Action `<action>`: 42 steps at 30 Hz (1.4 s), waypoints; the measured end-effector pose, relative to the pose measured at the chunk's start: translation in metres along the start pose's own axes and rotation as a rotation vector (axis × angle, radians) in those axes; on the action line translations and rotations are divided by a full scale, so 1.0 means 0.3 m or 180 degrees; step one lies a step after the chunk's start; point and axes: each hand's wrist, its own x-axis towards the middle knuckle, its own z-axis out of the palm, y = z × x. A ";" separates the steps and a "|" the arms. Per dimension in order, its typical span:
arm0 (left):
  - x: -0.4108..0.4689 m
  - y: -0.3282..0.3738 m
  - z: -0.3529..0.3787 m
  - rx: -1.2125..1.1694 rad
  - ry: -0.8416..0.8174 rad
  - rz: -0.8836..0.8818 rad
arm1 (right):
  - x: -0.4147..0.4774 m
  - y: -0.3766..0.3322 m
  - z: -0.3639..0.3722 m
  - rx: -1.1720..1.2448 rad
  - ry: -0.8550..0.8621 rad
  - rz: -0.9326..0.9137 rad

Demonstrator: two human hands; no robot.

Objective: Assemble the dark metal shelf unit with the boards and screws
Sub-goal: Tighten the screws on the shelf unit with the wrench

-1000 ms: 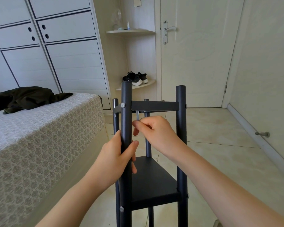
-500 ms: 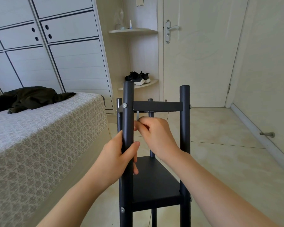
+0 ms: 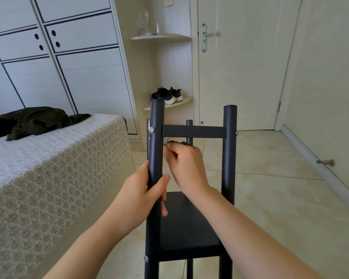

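Head cam: left hand wraps the upright dark round metal post, right hand pinches a thin silvery tool pointing up, just under the flat dark board.

The shelf unit was a matt charcoal black all over, posts and boards alike, and its screws were bright silver. The small tool looked silvery too, though little of it showed. The bedspread carried a repeating grey-and-white lattice (rather like lace), and the clothing on it was very dark olive. The wardrobe was white with dark lines. The shoes were black with white soles. The door and floor tiles were cream.
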 end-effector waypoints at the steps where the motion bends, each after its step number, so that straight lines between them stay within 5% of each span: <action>1: 0.001 -0.001 0.000 0.0015 0.0006 -0.0007 | 0.001 0.001 0.002 0.0048 -0.0024 0.0061; 21: 0.016 -0.012 0.009 -0.0039 -0.0010 -0.0007 | 0.009 -0.019 -0.148 0.0728 -0.1041 0.0784; 42: 0.015 -0.009 0.006 -0.0005 0.0007 -0.0022 | 0.000 -0.018 -0.096 0.0054 -0.0843 0.0245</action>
